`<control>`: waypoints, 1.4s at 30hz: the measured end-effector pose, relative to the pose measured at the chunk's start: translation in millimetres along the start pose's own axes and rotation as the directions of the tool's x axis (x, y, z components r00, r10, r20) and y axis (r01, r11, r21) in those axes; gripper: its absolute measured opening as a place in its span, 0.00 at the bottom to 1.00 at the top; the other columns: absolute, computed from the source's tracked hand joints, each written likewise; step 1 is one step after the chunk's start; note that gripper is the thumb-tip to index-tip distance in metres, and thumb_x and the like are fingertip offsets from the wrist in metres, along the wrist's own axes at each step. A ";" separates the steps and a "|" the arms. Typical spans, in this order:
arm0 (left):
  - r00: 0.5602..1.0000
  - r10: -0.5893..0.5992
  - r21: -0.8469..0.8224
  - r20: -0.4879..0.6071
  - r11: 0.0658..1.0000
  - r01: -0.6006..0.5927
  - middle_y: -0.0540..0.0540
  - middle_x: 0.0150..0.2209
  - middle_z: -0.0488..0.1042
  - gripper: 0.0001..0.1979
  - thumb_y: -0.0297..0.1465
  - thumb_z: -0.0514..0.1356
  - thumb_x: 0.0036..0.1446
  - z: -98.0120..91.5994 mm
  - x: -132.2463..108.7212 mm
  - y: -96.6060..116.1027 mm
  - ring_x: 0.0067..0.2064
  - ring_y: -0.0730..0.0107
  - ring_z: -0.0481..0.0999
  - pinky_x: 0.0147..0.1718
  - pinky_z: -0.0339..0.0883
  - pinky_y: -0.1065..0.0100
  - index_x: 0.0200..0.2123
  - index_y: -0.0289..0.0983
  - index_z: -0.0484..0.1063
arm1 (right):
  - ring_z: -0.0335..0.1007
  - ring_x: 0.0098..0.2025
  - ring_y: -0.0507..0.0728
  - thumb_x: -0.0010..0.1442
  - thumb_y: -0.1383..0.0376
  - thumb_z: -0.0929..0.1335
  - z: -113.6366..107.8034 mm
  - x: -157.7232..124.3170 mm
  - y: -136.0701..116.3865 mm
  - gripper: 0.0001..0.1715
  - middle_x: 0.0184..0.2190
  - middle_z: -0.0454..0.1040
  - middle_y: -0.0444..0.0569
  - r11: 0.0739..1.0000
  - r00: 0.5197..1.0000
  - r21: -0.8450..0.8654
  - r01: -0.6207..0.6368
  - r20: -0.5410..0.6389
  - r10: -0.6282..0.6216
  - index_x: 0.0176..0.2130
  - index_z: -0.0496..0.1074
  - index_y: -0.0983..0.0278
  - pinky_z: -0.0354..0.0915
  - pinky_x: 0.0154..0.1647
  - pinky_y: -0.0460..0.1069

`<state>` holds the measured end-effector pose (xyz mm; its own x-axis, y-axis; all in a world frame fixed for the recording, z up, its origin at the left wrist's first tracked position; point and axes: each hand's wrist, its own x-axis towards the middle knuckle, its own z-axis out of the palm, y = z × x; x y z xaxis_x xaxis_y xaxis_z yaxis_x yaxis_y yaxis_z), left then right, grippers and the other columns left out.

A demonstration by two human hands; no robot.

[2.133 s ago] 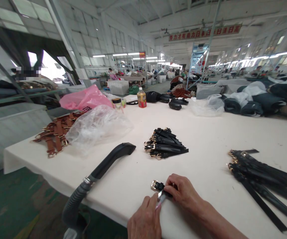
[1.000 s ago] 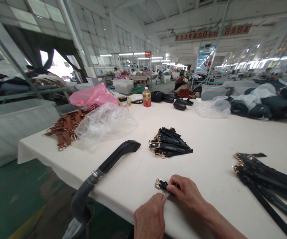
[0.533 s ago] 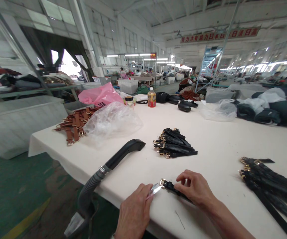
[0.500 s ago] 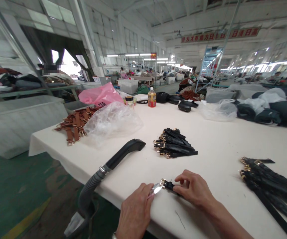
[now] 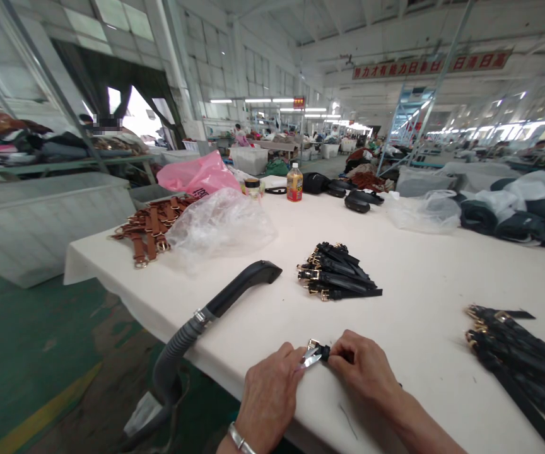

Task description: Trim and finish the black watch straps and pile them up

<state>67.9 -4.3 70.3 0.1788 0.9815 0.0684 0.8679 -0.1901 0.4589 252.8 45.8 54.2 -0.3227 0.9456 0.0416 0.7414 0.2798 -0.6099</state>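
My left hand (image 5: 271, 386) is closed around small silver thread snips (image 5: 311, 359), their blades pointing right; its palm hides most of the handle. The blades reach the buckle end of a short black strap (image 5: 324, 351), whose gold buckle (image 5: 313, 344) lies just behind them. Pinched between the fingers of my right hand (image 5: 364, 364) is that same strap, mostly covered by the hand. Whether the blades touch a thread is too small to tell. Beyond the hands lies a pile of black straps (image 5: 343, 277) with gold buckles. Longer black straps (image 5: 513, 347) are heaped at the right.
A black nozzle (image 5: 244, 287) on a grey hose rests across the front edge of the white table (image 5: 234, 328). Farther back are brown straps (image 5: 152, 230), a clear plastic bag (image 5: 220, 227), a pink bag (image 5: 197, 173), a drink bottle (image 5: 294, 184) and dark rolls (image 5: 523, 221).
The snips have come right, against the strap's buckle end, and their blades now show apart. My right fingers have closed in tighter on the strap. The view has shifted slightly.
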 end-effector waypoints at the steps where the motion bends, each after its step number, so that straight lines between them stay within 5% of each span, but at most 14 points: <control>1: 1.000 0.000 0.002 0.000 1.000 0.000 0.54 0.35 0.69 0.14 0.32 0.42 0.61 -0.1 0.0 -0.2 0.36 0.74 0.70 0.34 0.59 0.74 0.43 0.50 0.64 | 0.64 0.28 0.51 0.52 0.67 0.64 0.0 0.4 0.0 0.06 0.26 0.69 0.42 1.000 1.000 0.004 -0.005 0.003 0.005 0.26 0.70 0.61 0.54 0.30 0.45; 24: 0.998 0.025 0.001 0.060 1.000 -0.025 0.54 0.31 0.69 0.13 0.35 0.42 0.61 1.7 0.2 1.8 0.33 0.73 0.70 0.30 0.56 0.73 0.37 0.48 0.66 | 0.65 0.30 0.51 0.59 0.62 0.63 14.6 4.8 4.7 0.08 0.28 0.70 0.42 0.969 0.971 0.064 0.238 -0.016 -0.237 0.29 0.68 0.61 0.57 0.32 0.44; 31: 0.999 0.014 -0.046 0.048 0.999 -0.012 0.54 0.31 0.70 0.14 0.37 0.42 0.61 4.2 0.1 -1.2 0.33 0.73 0.70 0.30 0.55 0.73 0.38 0.50 0.67 | 0.60 0.26 0.50 0.58 0.62 0.62 9.6 5.0 -3.0 0.11 0.22 0.67 0.41 0.935 0.987 0.317 0.160 -0.074 -0.144 0.27 0.65 0.63 0.55 0.28 0.44; 35: 1.000 -0.002 -0.115 0.030 0.993 0.006 0.54 0.31 0.71 0.16 0.39 0.42 0.61 3.5 0.4 -2.3 0.34 0.73 0.70 0.30 0.54 0.73 0.38 0.51 0.69 | 0.53 0.19 0.47 0.57 0.61 0.62 -19.5 -7.7 -17.1 0.13 0.17 0.62 0.39 0.807 0.975 0.591 0.009 0.173 -0.138 0.24 0.64 0.65 0.51 0.21 0.42; 38: 1.000 -0.019 -0.177 0.018 0.984 0.022 0.55 0.33 0.73 0.15 0.38 0.44 0.60 2.5 1.5 -3.7 0.36 0.72 0.70 0.33 0.56 0.73 0.39 0.51 0.70 | 0.56 0.19 0.48 0.53 0.62 0.65 -48.6 -33.0 -27.1 0.09 0.17 0.65 0.41 0.831 0.846 0.546 -0.107 0.488 -0.212 0.25 0.69 0.64 0.52 0.20 0.42; 40: 0.999 -0.036 -0.195 0.018 0.980 0.038 0.55 0.34 0.73 0.13 0.36 0.46 0.59 2.6 2.3 -5.1 0.37 0.72 0.71 0.34 0.56 0.73 0.39 0.50 0.70 | 0.64 0.26 0.51 0.50 0.63 0.67 -63.0 -50.6 -30.2 0.05 0.25 0.72 0.43 0.902 0.772 0.431 -0.029 0.583 -0.253 0.30 0.73 0.61 0.57 0.24 0.43; 42: 0.999 -0.051 -0.197 0.015 0.979 0.053 0.55 0.36 0.74 0.12 0.36 0.47 0.58 3.2 3.2 -6.5 0.38 0.71 0.71 0.35 0.56 0.72 0.40 0.50 0.69 | 0.67 0.32 0.54 0.48 0.64 0.68 -67.7 -61.6 -29.5 0.11 0.32 0.74 0.43 0.956 0.831 0.286 0.061 0.516 -0.207 0.35 0.73 0.56 0.59 0.30 0.44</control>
<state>64.3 0.0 64.7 0.1416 0.9894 0.0315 0.7681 -0.1299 0.6271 290.7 -9.4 123.2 -0.7251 0.6426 -0.2476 0.5214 0.2775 -0.8069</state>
